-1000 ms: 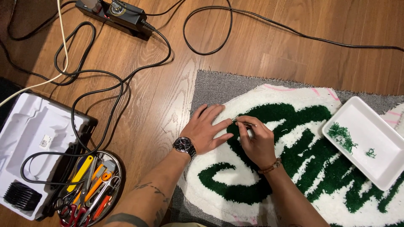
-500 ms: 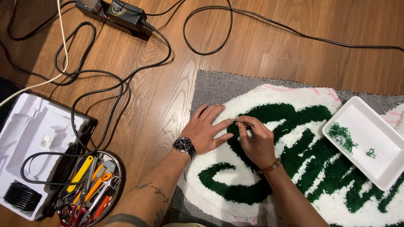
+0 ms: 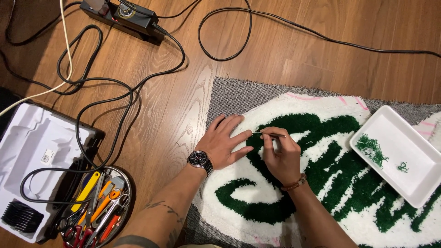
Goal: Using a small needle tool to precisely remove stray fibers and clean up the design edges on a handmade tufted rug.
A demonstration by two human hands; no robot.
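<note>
A white tufted rug with dark green shapes [image 3: 321, 151] lies on grey backing cloth on the wood floor. My left hand [image 3: 225, 142], with a wristwatch, presses flat on the white pile at the rug's left edge, fingers spread. My right hand [image 3: 280, 154] pinches a thin metal tool, like tweezers [image 3: 271, 135], whose tip points left at the green pile just beside my left fingertips. A white rectangular tray [image 3: 413, 179] sits on the rug to the right, holding small clumps of green yarn trimmings [image 3: 371, 149].
A round tin of scissors, cutters and other tools [image 3: 94, 209] stands at the lower left beside a white moulded case [image 3: 32, 156] with a black comb attachment. Black cables [image 3: 115, 92] loop across the floor from a black power unit [image 3: 124, 16] at the top.
</note>
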